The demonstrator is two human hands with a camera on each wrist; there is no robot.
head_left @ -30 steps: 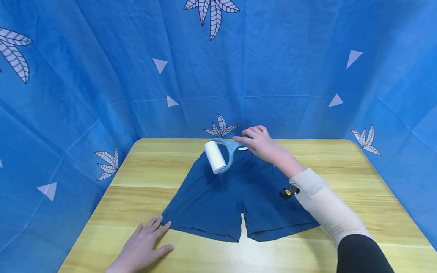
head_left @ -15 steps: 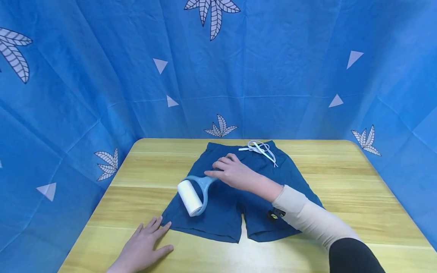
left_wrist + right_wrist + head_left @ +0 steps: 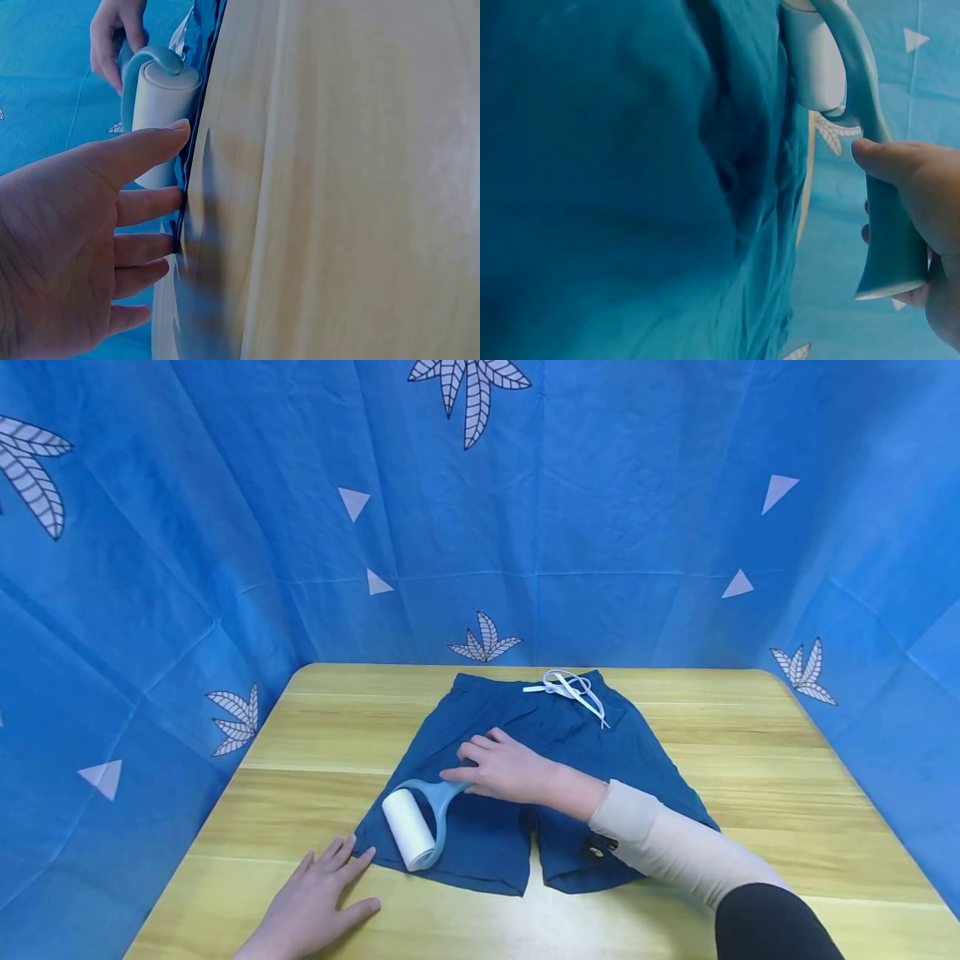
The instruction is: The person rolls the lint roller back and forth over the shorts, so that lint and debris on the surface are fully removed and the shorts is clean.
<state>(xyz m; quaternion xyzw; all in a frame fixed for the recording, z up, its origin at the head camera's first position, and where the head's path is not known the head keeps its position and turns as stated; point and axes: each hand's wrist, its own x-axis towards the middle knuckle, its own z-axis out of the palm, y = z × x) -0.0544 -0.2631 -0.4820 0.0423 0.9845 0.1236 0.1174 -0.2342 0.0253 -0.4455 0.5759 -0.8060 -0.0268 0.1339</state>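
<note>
Dark blue shorts (image 3: pixel 480 727) lie spread on the table, waistband at the far side, legs toward me. My right hand (image 3: pixel 506 768) grips the blue handle of a lint roller (image 3: pixel 408 829). Its white roll rests on the lower part of the left leg, close to the hem. In the right wrist view, thumb and fingers wrap round the handle (image 3: pixel 889 232). My left hand (image 3: pixel 318 893) lies with fingers spread at the left hem corner, its fingertips touching the cloth edge. The left wrist view shows those fingers extended (image 3: pixel 146 204) along the hem, with the roller just beyond.
A white drawstring (image 3: pixel 573 689) lies loose at the waistband. The wooden table (image 3: pixel 772 760) has rounded far corners. Blue curtains (image 3: pixel 637 510) with leaf and triangle prints hang behind it and along both sides.
My right hand has drawn the lint roller from the waistband down the left leg to near the hem, uncovering the drawstring. The left hand has stayed in place.
</note>
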